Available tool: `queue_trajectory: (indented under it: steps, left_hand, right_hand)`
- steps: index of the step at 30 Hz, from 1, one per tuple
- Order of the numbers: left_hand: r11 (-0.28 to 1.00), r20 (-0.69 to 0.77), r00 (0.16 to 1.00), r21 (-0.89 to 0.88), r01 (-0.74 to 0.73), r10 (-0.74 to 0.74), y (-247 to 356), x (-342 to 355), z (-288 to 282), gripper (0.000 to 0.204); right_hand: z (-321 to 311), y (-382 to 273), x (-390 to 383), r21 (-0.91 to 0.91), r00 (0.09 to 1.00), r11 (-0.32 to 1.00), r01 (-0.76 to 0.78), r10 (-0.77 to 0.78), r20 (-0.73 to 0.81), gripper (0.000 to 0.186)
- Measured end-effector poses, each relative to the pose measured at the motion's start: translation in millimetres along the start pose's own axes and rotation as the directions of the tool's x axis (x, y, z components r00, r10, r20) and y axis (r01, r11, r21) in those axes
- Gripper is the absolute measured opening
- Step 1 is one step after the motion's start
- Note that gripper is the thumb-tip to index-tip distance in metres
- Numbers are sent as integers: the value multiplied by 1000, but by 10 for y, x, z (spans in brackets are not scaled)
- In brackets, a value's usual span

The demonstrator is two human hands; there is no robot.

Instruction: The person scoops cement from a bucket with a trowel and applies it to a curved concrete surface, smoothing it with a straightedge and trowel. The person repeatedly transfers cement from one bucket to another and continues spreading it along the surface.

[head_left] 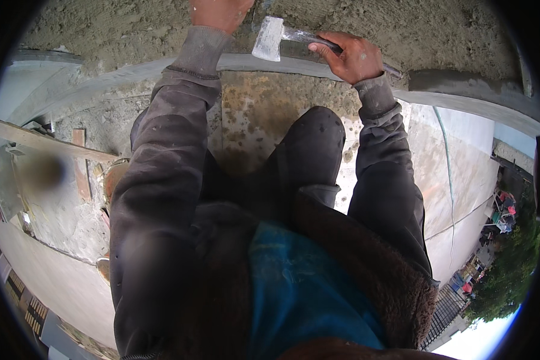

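Gripped in my right hand (357, 60) is a small hatchet (269, 37), its flat head coated pale grey and its handle splattered, held horizontally in front of a rough band of grey mortar (438, 36). The head points left, toward my left hand (219, 12), which is at the top edge near the mortar; its fingers are cut off by the frame. A smoother grey ledge (300, 67) runs just below the hatchet. My knees are bent below it, over a stained concrete surface (249, 102).
At left lie wooden boards (78, 150) and debris on pale concrete. A thin hose or cord (447, 156) runs down the right side. Farther right are a railing (438, 318), cluttered colourful items (501, 213) and green foliage (498, 282). A dark blurred spot obscures part of the left view.
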State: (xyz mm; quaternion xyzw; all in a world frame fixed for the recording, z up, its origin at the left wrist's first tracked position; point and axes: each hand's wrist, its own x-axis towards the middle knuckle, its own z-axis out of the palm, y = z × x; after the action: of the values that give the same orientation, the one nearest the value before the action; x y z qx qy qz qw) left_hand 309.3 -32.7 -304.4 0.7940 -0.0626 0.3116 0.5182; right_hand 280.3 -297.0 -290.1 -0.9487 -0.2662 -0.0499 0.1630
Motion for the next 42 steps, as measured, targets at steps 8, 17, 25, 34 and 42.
queue_trajectory:
  steps: [8,17,25,34,42]
  left_hand:
    - [991,60,993,79,-111,106,74,0,2,14]
    - [986,48,994,129,-108,103,120,0,-30,14]
    - [996,78,996,68,-56,51,84,9,27,16]
    - [972,9,988,175,-156,157,57,-7,17,18]
    - [967,4,977,144,-213,214,43,-5,-22,16]
  right_hand:
    - [-79,228,429,-50,967,997,-57,67,247,55]
    - [-17,216,377,-71,968,996,-47,63,243,58]
    - [-58,297,365,-23,978,1000,-12,16,207,56]
    - [186,446,-350,-150,948,943,297,-310,-72,47]
    - [659,652,78,-279,936,928,246,-303,-181,48]
